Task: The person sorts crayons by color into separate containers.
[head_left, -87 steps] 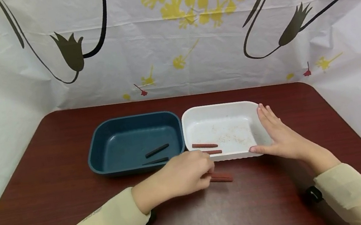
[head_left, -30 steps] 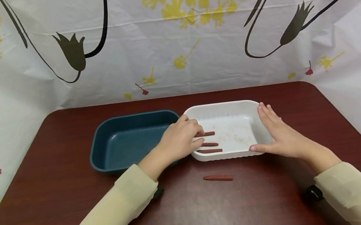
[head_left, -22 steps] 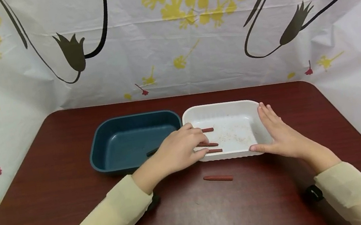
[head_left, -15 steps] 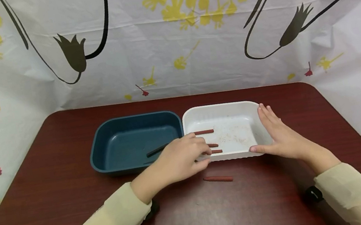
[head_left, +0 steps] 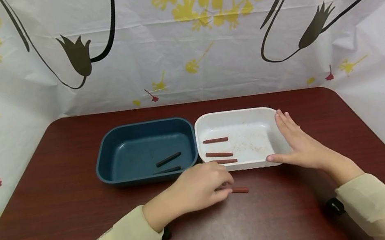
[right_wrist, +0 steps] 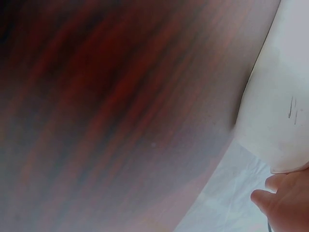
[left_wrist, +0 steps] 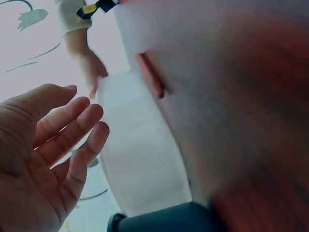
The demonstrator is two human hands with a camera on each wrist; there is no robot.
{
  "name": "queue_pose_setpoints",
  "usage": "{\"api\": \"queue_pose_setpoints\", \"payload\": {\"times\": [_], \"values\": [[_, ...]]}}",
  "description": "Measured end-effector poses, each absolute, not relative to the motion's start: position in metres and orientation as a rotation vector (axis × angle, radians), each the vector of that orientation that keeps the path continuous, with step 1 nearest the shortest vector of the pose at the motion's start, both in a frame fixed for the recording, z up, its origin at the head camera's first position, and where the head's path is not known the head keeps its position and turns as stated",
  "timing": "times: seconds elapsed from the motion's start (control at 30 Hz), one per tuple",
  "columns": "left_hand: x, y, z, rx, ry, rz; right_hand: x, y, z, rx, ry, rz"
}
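My left hand (head_left: 200, 187) hovers over a reddish-brown crayon (head_left: 240, 190) lying on the table in front of the white tray (head_left: 244, 167). In the left wrist view its fingers are loosely bent with nothing between them, and the crayon (left_wrist: 150, 75) lies apart from them. Three more reddish-brown crayons lie inside the white tray, the back one (head_left: 215, 140) nearly level and the front one partly behind the hand. My right hand (head_left: 299, 147) rests on the tray's right end, fingers straight along the rim and thumb at the front corner.
A dark teal tray (head_left: 112, 181) stands against the white tray's left side, with two black crayons (head_left: 168, 159) in it. The reddish-brown wooden table (head_left: 267, 220) ends at a patterned sheet (head_left: 179, 80) hung behind and at the sides.
My left hand brought a crayon into the back of the white tray, let it go, then drew back toward the table crayon in front. The right hand stayed on the tray.
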State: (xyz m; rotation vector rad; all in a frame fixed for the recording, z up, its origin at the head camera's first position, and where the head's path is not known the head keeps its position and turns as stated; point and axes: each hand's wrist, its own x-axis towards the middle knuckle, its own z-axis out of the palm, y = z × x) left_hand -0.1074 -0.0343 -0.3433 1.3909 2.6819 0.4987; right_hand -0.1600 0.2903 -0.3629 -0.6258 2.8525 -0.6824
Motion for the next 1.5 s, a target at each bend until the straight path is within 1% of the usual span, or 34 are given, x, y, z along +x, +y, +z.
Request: {"api": "queue_pose_setpoints", "payload": {"times": [0.17, 0.57, 1.03, 1.5], "values": [[-0.108, -0.027, -0.35, 1.414, 2.617, 0.457, -0.16, 0.291, -0.365, -0.628, 2.865, -0.668], [-0.113, -0.017, -0.362, 1.36, 2.557, 0.356, -0.161, 0.29, -0.366, -0.629, 2.852, -0.696], [-0.117, -0.008, -0.365, 1.288, 2.49, 0.325, -0.16, 0.289, -0.369, -0.641, 2.865, -0.685], [-0.119, -0.01, -0.361, 1.295, 2.447, 0.331, -0.16, 0.291, -0.367, -0.633, 2.867, -0.69]]}}
